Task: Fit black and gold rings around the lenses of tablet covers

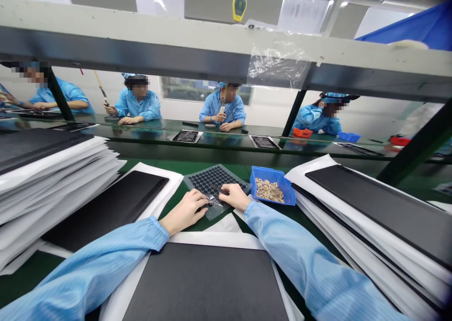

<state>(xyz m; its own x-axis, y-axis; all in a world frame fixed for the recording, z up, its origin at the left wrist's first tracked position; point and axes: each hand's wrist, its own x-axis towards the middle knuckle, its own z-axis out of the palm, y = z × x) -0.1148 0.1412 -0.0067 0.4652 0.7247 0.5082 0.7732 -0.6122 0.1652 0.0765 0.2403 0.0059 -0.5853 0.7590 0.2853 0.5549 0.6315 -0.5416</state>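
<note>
Both my hands rest on a clear sheet (212,182) covered with rows of small black round pads, lying on the green bench. My left hand (185,211) is curled, its fingertips pressing the sheet's near edge. My right hand (234,196) pinches a dark slim tool over the same sheet, tip pointing left toward my left fingers. A blue tray (287,189) of small tan rings sits just right of my right hand. A black panel (208,283) on white foam lies under my forearms.
A tall stack of white-wrapped panels (45,175) stands at the left, another black panel (113,203) beside it, and a layered stack (381,212) at the right. Beyond, a conveyor (226,140) carries dark trays; several people in blue coats sit across it. A grey shelf beam (176,48) spans overhead.
</note>
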